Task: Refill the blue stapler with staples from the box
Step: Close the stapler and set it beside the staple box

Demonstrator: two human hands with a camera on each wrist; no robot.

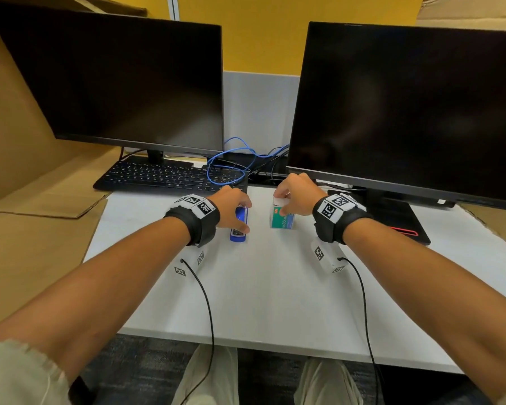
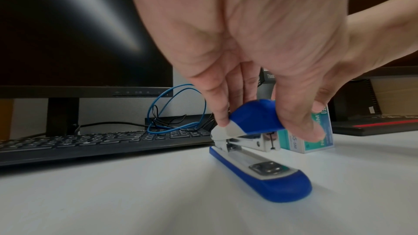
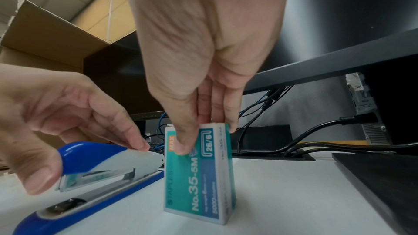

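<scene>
Head view, at my desk: my left hand [image 1: 231, 209] reaches down over the blue stapler [image 1: 239, 226], fingers and thumb curled around its upper arm. Left wrist view shows the grip closely: one fingertip [image 2: 222, 121] presses the white front of the top cover, the thumb [image 2: 303, 126] pinches the blue rear, and the arm sits lifted above the blue base [image 2: 267, 178], which lies flat on the white table [image 2: 113, 194]. My right hand [image 1: 297, 197] pinches the staple box [image 1: 281, 219] just beside the stapler, on its right. Right wrist view shows that box [image 3: 199, 172] standing upright on its short end, teal and white, marked "No.35-5M" and "26/6"; my thumb [image 3: 183, 142] presses its printed face and the other fingers [image 3: 228, 117] curl behind its top edge. Whether the box is opened I cannot tell. In the same view the left hand [image 3: 68, 113] holds the stapler [image 3: 95, 172], its metal channel visible under the cover. Beyond my hands lies a black keyboard [image 1: 170, 176] with a looped blue cable [image 1: 231, 165] at its right end. Two dark monitors [image 1: 114, 77] [image 1: 406, 112] stand behind. A black laptop [image 1: 403, 220] with a red stripe lies to the right, and brown cardboard [image 1: 27, 200] covers the left side.
</scene>
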